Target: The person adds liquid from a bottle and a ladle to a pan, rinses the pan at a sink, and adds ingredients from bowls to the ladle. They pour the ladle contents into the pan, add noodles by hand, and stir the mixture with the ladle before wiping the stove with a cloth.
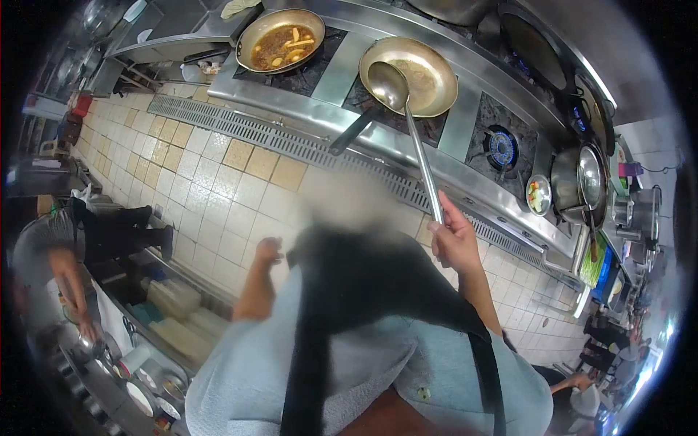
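My right hand (454, 236) is closed round the handle of a metal ladle (389, 86), whose bowl hangs over a light, nearly bare pan (440, 62) on the stove. That pan's dark handle (352, 133) points towards me. My left hand (269, 251) is over the tiled floor with its fingers curled, touching nothing that I can see; whether something small is in it is hidden. At the upper left of the stove, another pan (287, 41) holds brown liquid with yellowish pieces.
A lit burner (502, 147) burns blue on the right, beside a small bowl (538, 195) of cut vegetables. Pots and a strainer (590, 176) stand further right. At left, a co-worker (54, 243) reaches over bowls on a counter. More people are at lower right.
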Tool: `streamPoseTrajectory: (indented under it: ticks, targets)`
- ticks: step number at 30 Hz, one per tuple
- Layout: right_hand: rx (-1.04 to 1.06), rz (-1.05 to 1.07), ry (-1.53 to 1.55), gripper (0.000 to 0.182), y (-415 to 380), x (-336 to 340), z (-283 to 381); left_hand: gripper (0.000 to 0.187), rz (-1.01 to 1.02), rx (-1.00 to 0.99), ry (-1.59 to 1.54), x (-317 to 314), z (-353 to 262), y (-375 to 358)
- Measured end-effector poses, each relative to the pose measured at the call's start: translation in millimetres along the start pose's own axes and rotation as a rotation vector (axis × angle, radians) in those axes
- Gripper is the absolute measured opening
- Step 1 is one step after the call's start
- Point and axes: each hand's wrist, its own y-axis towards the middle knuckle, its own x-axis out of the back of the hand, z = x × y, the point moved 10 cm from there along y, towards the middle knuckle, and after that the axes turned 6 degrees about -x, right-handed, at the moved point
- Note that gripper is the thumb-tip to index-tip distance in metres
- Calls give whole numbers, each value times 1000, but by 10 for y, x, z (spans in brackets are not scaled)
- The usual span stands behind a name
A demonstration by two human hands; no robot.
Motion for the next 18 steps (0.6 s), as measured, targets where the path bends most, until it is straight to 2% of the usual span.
streamPoseTrajectory:
  ticks: [4,6,8,10,12,13,15,18]
  targets:
    - [7,62,23,64,14,98,-17,44,-35,46,-62,-150,-259,-310]
    - [18,89,28,64,47,155,-29,44,-60,168,-187,-225,-506,-610]
    - [48,132,89,63,96,210,-13,44,-73,114,-135,-314,-161,-472]
    - [54,184,188,61,158,253,24,44,-85,57,-78,-356,-294,-552]
    - [72,286,369,56,215,255,70,44,-133,160,-412,-426,-382,-709]
    - [73,291,370,56,218,263,78,44,-139,159,-412,-408,-503,-731]
    - [83,337,463,54,218,246,162,44,-240,69,-466,-252,-889,-690]
    - [115,374,458,54,165,273,250,38,-424,-198,-429,138,-1894,-708]
